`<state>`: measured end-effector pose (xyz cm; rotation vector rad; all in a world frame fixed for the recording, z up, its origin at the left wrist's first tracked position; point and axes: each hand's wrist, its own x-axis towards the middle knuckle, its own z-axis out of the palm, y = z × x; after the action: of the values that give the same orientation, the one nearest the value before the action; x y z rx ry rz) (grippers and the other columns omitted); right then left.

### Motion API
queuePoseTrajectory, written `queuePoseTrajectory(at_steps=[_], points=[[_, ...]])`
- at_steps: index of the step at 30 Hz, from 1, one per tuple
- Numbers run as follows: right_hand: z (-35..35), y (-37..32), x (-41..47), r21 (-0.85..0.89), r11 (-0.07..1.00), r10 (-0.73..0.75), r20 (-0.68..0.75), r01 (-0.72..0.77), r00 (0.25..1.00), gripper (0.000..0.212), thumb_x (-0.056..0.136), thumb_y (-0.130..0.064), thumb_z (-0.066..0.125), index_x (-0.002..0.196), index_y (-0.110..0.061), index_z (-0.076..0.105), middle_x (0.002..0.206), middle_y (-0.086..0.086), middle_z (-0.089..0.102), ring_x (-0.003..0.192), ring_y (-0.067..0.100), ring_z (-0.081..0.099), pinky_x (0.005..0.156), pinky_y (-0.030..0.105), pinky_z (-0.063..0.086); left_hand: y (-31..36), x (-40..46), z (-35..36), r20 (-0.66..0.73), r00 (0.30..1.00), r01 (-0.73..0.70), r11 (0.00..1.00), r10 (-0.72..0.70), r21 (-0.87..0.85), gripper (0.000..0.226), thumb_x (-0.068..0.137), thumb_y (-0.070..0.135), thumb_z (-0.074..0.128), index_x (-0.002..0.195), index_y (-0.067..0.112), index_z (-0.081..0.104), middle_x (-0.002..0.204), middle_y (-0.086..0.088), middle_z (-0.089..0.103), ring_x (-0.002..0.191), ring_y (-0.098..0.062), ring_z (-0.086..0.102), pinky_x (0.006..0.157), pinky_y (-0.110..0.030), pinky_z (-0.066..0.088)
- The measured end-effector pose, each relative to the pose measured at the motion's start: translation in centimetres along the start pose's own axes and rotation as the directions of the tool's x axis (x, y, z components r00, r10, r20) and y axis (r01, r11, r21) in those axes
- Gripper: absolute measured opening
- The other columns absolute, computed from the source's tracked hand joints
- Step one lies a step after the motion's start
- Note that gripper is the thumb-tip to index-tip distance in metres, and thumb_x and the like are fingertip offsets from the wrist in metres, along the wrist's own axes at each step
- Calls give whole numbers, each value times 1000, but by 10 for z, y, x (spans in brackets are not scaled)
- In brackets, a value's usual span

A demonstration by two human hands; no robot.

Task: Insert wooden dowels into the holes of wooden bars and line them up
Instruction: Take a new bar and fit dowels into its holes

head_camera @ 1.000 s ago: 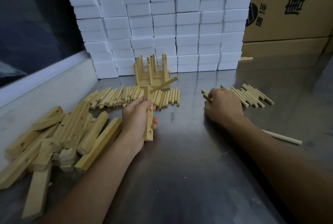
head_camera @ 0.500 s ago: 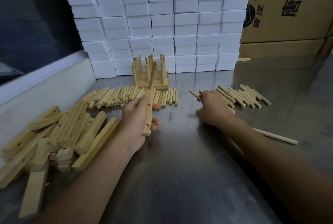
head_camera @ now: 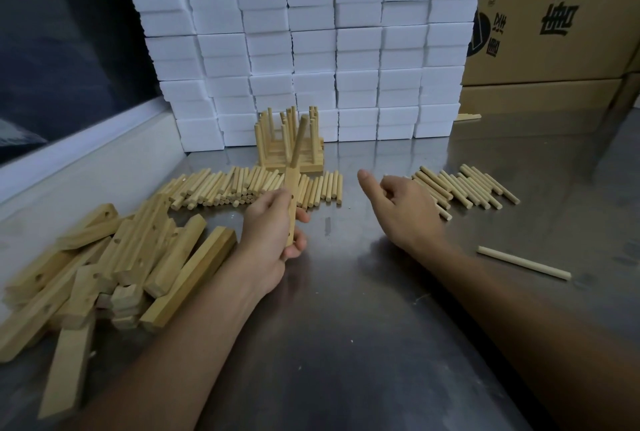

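My left hand [head_camera: 266, 240] grips a thin wooden bar [head_camera: 290, 222] upright, and one dowel [head_camera: 298, 143] stands in its top hole. My right hand [head_camera: 407, 210] hovers just right of the bar with its thumb pointing left and its fingers curled under. The dowel it picked up is hidden beneath them. Behind my right hand loose dowels [head_camera: 467, 188] lie in a group. A longer row of dowels [head_camera: 221, 188] lies behind my left hand. Finished bars with dowels [head_camera: 273, 143] stand at the back.
A heap of thicker wooden bars [head_camera: 156, 257] fills the left side of the steel table [head_camera: 346, 344]. A single long dowel [head_camera: 523, 262] lies at the right. Stacked white boxes [head_camera: 311, 49] and a cardboard box [head_camera: 554, 14] close off the back.
My right hand lifted a dowel from the right group and moved left toward the bar. My left hand turned the bar so its dowel points away and up.
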<state>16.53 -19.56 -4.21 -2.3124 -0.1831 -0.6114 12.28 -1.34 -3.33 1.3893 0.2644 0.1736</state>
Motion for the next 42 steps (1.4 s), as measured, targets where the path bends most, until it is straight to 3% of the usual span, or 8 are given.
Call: queuePoseTrajectory(at_steps=[7, 11, 15, 18, 22, 32, 37, 42], points=[[5, 0, -2, 18, 997, -79, 36, 78, 996, 39, 98, -44, 55, 80, -11, 67, 64, 1, 61, 59, 13, 56, 57, 29, 45, 0, -1, 1, 43, 999, 18, 997, -15, -74, 13, 95, 5, 52, 106, 1, 59, 77, -12, 67, 40, -15, 47, 32, -20, 28], [7, -5, -6, 103, 983, -153, 32, 149, 988, 21, 99, -13, 52, 102, -7, 72, 65, -3, 61, 52, 8, 51, 50, 15, 39, -2, -3, 5, 80, 997, 19, 997, -13, -69, 11, 100, 13, 53, 107, 9, 61, 94, -11, 74, 44, -16, 53, 35, -22, 36], [7, -19, -11, 288, 950, -130, 27, 117, 991, 14, 94, -17, 64, 107, -13, 68, 70, -4, 64, 57, 4, 57, 53, 16, 47, -4, -5, 8, 105, 994, 13, 999, -9, -41, 12, 102, 19, 51, 105, 14, 62, 103, -6, 73, 43, -14, 53, 36, -22, 36], [8, -32, -11, 660, 745, 38, 111, -102, 993, 5, 89, -8, 70, 92, -5, 73, 74, -3, 71, 61, 0, 62, 57, 15, 50, -5, -4, 8, 122, 993, 13, 999, -9, -31, 14, 102, 18, 51, 110, 12, 62, 103, -9, 73, 43, -13, 52, 36, -21, 34], [8, -39, -10, 786, 566, 122, 219, -249, 968, 13, 94, -14, 66, 96, -3, 73, 68, -4, 67, 60, 4, 59, 58, 19, 49, -6, -3, 7, 134, 991, 4, 1000, 0, -29, 12, 102, 15, 51, 105, 9, 61, 100, -14, 71, 43, -14, 49, 34, -20, 30], [6, -41, -16, 732, 676, -36, 147, -84, 989, 12, 95, -3, 62, 97, 8, 67, 67, -7, 71, 60, 2, 68, 57, 12, 50, -10, -3, 6, 155, 986, -61, 998, 60, -4, 14, 101, 12, 52, 105, 9, 65, 89, -10, 71, 43, -15, 48, 33, -20, 27], [4, -41, -14, 555, 828, -140, 76, 75, 987, 10, 93, -13, 68, 93, -4, 72, 79, 4, 74, 73, 14, 72, 75, 33, 60, -12, -6, 6, 166, 982, -101, 994, 94, 29, 13, 100, 12, 53, 102, 14, 66, 89, -9, 71, 44, -14, 47, 33, -20, 28], [6, -44, -17, 486, 857, -199, 13, 168, 980, 12, 92, -15, 69, 88, -5, 72, 75, -1, 73, 68, 8, 72, 70, 29, 60, -15, -7, 7, 165, 980, -124, 991, 112, 58, 14, 100, 14, 54, 102, 14, 68, 87, -3, 74, 46, -13, 49, 35, -21, 30]])
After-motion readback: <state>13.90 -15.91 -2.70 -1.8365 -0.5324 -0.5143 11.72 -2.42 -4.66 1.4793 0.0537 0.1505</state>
